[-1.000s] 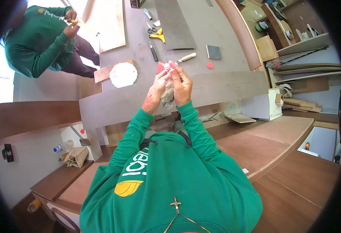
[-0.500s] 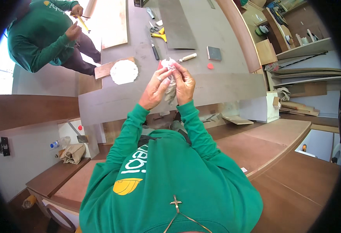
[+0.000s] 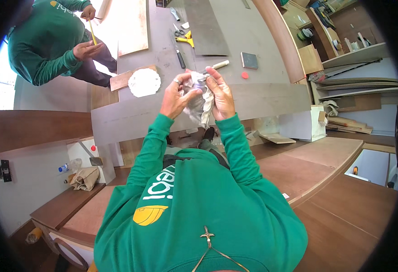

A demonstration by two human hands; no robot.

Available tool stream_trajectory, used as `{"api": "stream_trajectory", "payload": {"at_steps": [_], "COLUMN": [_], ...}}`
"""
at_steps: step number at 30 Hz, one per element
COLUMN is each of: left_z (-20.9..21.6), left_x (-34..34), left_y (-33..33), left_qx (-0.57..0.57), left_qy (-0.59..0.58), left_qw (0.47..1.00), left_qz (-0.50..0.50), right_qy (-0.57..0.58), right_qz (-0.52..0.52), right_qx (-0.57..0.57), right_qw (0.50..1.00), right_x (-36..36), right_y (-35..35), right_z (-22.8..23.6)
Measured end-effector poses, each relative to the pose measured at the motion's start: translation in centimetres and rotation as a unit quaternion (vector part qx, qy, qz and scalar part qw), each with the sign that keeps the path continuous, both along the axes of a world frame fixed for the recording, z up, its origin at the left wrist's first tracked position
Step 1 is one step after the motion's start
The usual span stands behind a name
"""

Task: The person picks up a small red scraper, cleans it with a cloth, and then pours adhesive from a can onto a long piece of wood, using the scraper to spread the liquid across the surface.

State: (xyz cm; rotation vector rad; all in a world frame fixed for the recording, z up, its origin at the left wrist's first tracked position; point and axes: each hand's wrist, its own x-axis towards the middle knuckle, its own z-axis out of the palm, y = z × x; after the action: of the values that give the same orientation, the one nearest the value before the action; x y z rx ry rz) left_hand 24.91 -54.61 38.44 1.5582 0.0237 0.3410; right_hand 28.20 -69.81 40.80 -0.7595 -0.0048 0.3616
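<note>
Over the near edge of the grey worktop, a crumpled whitish rag [image 3: 204, 106] hangs between both my hands. My left hand [image 3: 176, 96] grips its left side, fingers curled and thumb pressed on the cloth. On the other side, my right hand [image 3: 220, 95] pinches the rag's upper right part. Folds of cloth dangle below the fingers. Just beyond the hands lies a tool with a pale handle [image 3: 220, 65]; its far end is partly hidden by my fingers. Left of my hands sits a round white piece [image 3: 144, 83] with an uneven rim, beside a wooden board [image 3: 121, 82].
On the worktop [image 3: 262, 99] lie a black-handled knife [image 3: 180, 60], scissors [image 3: 179, 32], a yellow tool [image 3: 186, 41], a dark grey sheet [image 3: 205, 31], a square block [image 3: 249, 60] and a red disc [image 3: 244, 75]. A co-worker [image 3: 49, 41] at far left holds a thin yellow strip [image 3: 92, 34].
The rag, bunched up before, is now spread wider between my hands, which have moved apart. The co-worker's lower hand has shifted down along the yellow strip.
</note>
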Motion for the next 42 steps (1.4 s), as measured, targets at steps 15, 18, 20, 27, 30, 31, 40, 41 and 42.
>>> {"api": "stream_trajectory", "payload": {"at_steps": [15,18,20,27,30,31,40,41,42], "left_z": [0.2,-0.1,-0.8,-0.5,-0.7,-1.2,-1.8,-2.1,-2.0], "left_x": [-1.7,-1.8,-1.5,-1.9,-2.0,-1.9,-2.6,-2.6,-2.6], "left_y": [3.4,2.8,2.4,2.6,2.7,2.7,3.5,3.5,3.4], "left_qx": [-0.176,-0.195,-0.158,-0.151,-0.128,-0.172,-0.156,-0.156,-0.156], "left_qy": [0.131,0.109,0.120,0.149,0.135,0.138,0.072,0.069,0.069], "left_qw": [0.947,0.959,0.961,0.955,0.955,0.944,0.972,0.971,0.972], "left_qz": [-0.236,-0.176,-0.194,-0.208,-0.230,-0.245,-0.159,-0.165,-0.164], "right_qy": [0.033,0.026,0.013,0.036,0.027,0.027,0.002,0.002,0.005], "right_qz": [-0.019,0.002,0.021,-0.030,-0.022,-0.022,-0.031,-0.031,-0.030], "right_qx": [-0.007,-0.017,-0.049,-0.026,-0.022,-0.022,-0.082,-0.082,-0.083], "right_qw": [0.999,1.000,0.999,0.999,0.999,0.999,0.996,0.996,0.996], "right_x": [0.6,0.4,0.2,0.3,0.4,0.5,0.6,0.5,0.3], "right_y": [-2.3,-1.9,-1.8,-2.5,-2.9,-3.0,-4.4,-4.5,-4.5], "right_z": [-1.1,-0.5,-0.8,-1.8,-1.6,-1.7,-0.8,-1.2,-1.5]}}
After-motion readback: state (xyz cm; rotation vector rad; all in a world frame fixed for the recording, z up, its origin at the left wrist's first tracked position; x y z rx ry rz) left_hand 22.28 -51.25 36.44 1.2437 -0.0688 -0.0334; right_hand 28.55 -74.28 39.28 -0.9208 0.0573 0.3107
